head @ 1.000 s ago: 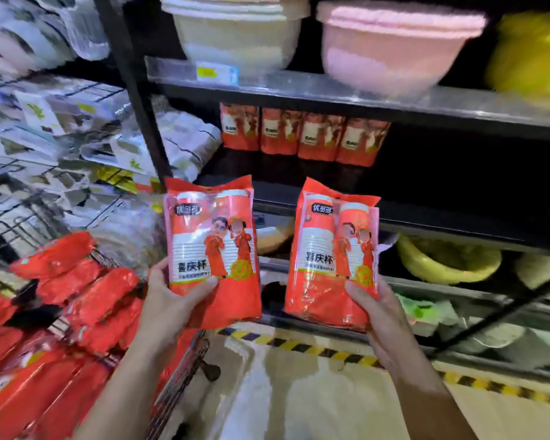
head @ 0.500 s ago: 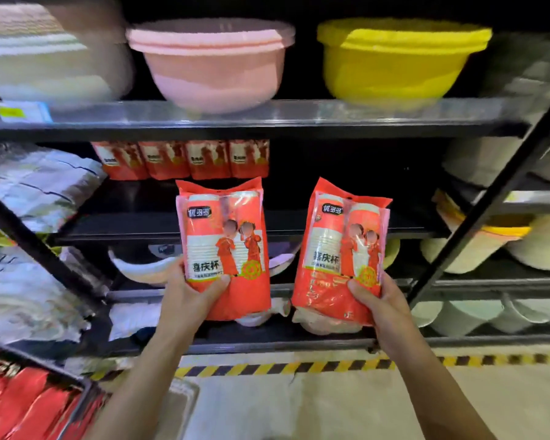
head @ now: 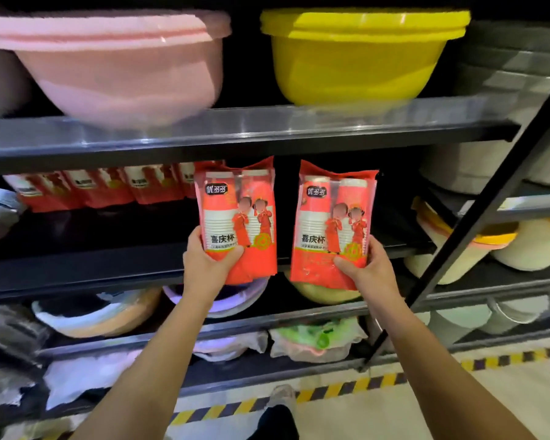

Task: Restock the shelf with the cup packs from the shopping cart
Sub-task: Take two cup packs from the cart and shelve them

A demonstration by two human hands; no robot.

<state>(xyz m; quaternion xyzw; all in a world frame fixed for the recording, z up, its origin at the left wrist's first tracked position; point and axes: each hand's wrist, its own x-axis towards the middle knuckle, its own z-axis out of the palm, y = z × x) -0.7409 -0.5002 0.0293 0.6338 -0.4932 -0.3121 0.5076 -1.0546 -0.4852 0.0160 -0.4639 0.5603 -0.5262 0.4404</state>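
**Packs close to the shelf lip**

My left hand (head: 208, 265) grips one red plastic cup pack (head: 238, 217) by its bottom, and my right hand (head: 367, 271) grips a second cup pack (head: 334, 223), both mid-frame before the black middle shelf (head: 92, 246). Gripped that low, the tops may snag the upper shelf edge (head: 235, 131) and slip.

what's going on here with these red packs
A person is restocking cup packs. The left hand holds one red pack upright by its lower end, and the right hand holds a second pack the same way, both raised in front of the middle shelf. A row of matching packs stands at the back left of that shelf. Neither pack is set down yet.
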